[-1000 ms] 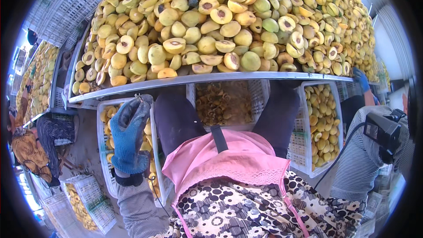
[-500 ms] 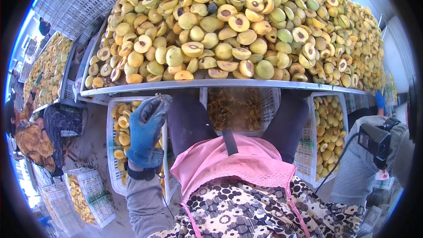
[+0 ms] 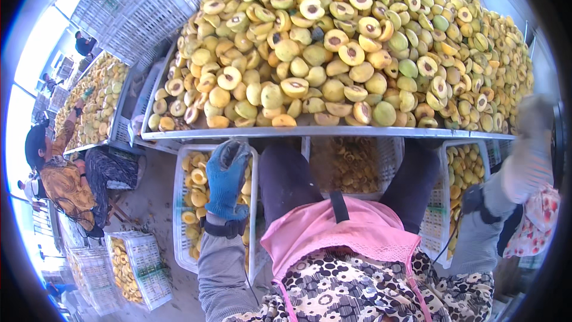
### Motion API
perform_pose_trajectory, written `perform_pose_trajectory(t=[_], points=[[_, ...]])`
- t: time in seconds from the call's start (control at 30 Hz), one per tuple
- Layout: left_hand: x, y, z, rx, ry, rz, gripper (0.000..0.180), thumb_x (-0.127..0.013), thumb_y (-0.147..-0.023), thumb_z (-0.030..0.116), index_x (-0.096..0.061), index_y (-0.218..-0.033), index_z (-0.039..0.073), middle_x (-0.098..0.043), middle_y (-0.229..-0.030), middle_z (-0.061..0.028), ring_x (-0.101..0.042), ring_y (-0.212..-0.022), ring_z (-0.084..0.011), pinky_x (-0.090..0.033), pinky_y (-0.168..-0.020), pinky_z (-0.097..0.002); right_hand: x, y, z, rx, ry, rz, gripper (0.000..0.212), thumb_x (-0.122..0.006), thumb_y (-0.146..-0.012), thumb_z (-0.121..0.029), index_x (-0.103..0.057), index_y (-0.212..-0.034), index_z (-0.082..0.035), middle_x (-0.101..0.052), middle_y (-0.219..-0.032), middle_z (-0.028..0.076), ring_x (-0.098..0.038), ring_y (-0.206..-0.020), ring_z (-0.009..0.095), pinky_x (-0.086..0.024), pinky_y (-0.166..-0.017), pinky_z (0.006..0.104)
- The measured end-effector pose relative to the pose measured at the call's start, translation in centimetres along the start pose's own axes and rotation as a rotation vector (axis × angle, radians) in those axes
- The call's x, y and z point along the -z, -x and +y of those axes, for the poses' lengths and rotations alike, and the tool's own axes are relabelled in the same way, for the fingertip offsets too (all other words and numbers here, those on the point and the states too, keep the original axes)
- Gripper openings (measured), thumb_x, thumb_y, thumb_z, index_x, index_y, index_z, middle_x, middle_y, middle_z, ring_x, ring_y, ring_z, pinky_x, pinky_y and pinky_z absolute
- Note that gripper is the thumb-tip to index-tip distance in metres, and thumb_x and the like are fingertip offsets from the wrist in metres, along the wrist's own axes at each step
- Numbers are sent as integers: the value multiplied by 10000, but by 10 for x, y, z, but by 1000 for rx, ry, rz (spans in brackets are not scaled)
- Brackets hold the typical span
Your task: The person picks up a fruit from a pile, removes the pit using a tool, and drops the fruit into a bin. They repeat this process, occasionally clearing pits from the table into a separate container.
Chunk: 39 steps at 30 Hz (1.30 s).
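Note:
My left hand (image 3: 227, 182), in a blue glove with a grey coated palm, is raised above a white crate (image 3: 179, 226) of halved yellow stone fruit. Its fingers curl together; whatever they may hold is hidden. A black band circles that wrist. My right hand (image 3: 530, 155) is a blurred shape at the right rim, near the end of the heaped table, and its fingers cannot be made out. Before me lies a big mound of halved yellow stone fruit (image 3: 333, 66), some cut faces up with brown pits or hollows, on a metal-edged table (image 3: 333, 133).
Between my knees stands a crate (image 3: 387, 164) of brownish pieces; a crate of fruit (image 3: 438, 221) is by my right leg. At left, a seated person (image 3: 65, 179) reaches to another fruit heap (image 3: 98, 107). Stacked crates (image 3: 140, 12) rise behind. A red-spotted cloth (image 3: 536, 221) hangs at right.
The whole scene has shifted right and slightly down in the picture. My right arm has moved and its hand is blurred. My left hand stays curled over the same crate.

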State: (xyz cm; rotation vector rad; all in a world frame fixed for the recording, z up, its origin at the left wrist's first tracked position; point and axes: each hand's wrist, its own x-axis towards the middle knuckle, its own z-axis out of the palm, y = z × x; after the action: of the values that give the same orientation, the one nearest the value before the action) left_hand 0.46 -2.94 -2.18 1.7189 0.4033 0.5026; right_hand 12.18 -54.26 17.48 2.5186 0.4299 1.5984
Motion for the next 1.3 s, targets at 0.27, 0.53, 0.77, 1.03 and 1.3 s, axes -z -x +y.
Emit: perform_pose_trajectory(t=[0.27, 0.53, 0.77, 1.03, 1.3], points=[[45, -106, -31, 44, -1414, 192, 915, -482, -773, 803, -621, -1202, 7, -557, -1313, -213, -403, -1307, -438, -303, -1049, -606, -23, 115, -137, -595, -1098, -758, 289, -691, -791, 11, -682, -1080, 28, -636, -816, -14, -532, -729, 45, -482, -721, 219], [51, -116, -38, 218, -1234, 148, 759, -750, -669, 639, -623, -1090, 21, -689, -1032, -202, -660, -968, -380, -490, -886, -458, -31, 146, -168, -652, -1234, -990, 372, -685, -789, -4, -654, -1157, 43, -671, -880, 4, -563, -814, 41, -493, -771, 230], [29, -90, -31, -148, 430, 278, 448, -734, -870, 184, -537, -1242, 31, -644, -1043, -122, -671, -870, -191, -571, -731, -294, -49, 149, -182, -658, -1270, -990, 427, -658, -781, 13, -623, -1205, 38, -675, -934, 22, -585, -858, 63, -479, -799, 231], [-60, -27, 23, 118, 1112, 10, 392, -634, -919, 201, -531, -1285, 104, -625, -1140, -150, -675, -896, -296, -612, -720, -394, -45, 123, -201, -466, -1359, -1054, 515, -624, -775, -31, -562, -1283, 29, -666, -1209, 148, -624, -1134, 179, -458, -974, 290], [-137, 5, 55, -5, 885, -306, 461, -443, -1022, 381, -491, -1338, 48, -519, -1331, -151, -553, -1212, -268, -564, -876, -423, -37, 88, -203, -444, -1290, -991, 521, -699, -814, -312, -581, -1263, -74, -681, -967, 208, -671, -920, 352, -526, -800, 386]])
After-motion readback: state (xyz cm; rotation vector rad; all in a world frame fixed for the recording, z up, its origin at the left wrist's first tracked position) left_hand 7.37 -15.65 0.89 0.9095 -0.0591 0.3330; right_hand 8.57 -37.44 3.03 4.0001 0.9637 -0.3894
